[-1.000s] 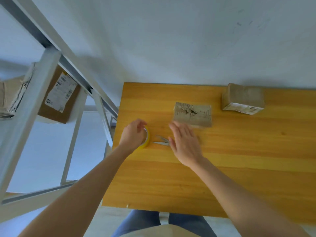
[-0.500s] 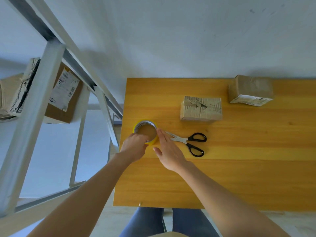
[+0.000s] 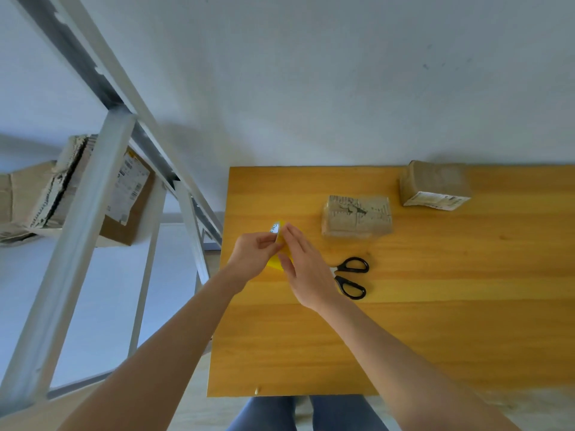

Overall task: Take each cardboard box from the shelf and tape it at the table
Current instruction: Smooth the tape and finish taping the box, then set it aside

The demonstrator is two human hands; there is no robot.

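Two hands meet on the yellow tape roll (image 3: 276, 263), held over the left part of the table (image 3: 435, 321): from my screen the left hand (image 3: 253, 253) has its fingers curled tight on the roll's left side, while the right hand (image 3: 306, 269) pinches the other side between thumb and nearly straight fingers. On the table I see the near box (image 3: 357, 216) just beyond the hands, the far box (image 3: 435, 185) by the wall, and the black-handled scissors (image 3: 351, 276) beside the right hand. The labelled shelf box (image 3: 127, 197) stands on the shelf (image 3: 77, 228) to the left.
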